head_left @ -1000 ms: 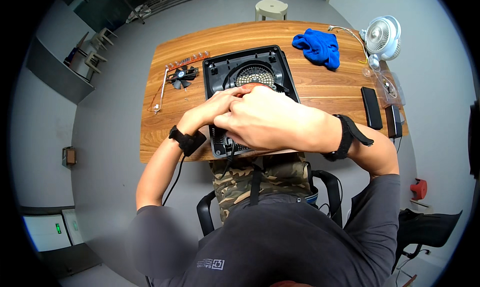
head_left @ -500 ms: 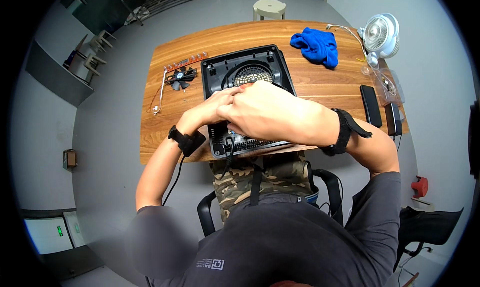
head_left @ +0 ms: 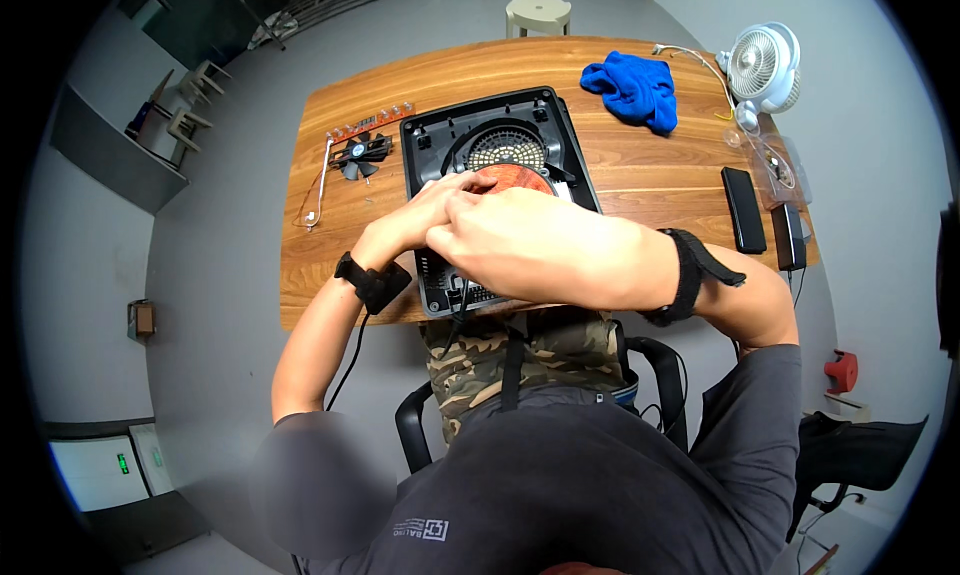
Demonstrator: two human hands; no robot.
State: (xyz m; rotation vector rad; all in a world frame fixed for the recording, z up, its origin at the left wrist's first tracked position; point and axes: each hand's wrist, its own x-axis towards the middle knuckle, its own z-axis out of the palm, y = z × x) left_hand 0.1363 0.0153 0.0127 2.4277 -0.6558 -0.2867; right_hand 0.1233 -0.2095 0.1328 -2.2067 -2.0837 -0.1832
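An opened appliance housing [head_left: 412, 145], black and shaped like an induction cooker's shell, lies on the table in front of me. A round reddish coil [head_left: 518, 178] sits in its middle, partly covered by my hands. My left hand [head_left: 432, 213] reaches over from the left, its fingers stretched out and their tips on the coil's edge. Close against it, my right hand [head_left: 500, 233] is curled with fingers closed above the housing's near half. Whatever the right fingers hold is hidden under the hand. A black cable [head_left: 462, 305] hangs from the near edge.
Left of the housing lie a small black fan [head_left: 362, 153] and an orange circuit board strip [head_left: 370, 125] with white wires. To the right are a blue cloth [head_left: 632, 93], a black oblong case [head_left: 742, 211], a clear plastic box [head_left: 785, 170] and a white desk fan [head_left: 760, 70].
My right hand has shifted slightly toward me and down, uncovering the reddish coil. My left hand stays almost in place.
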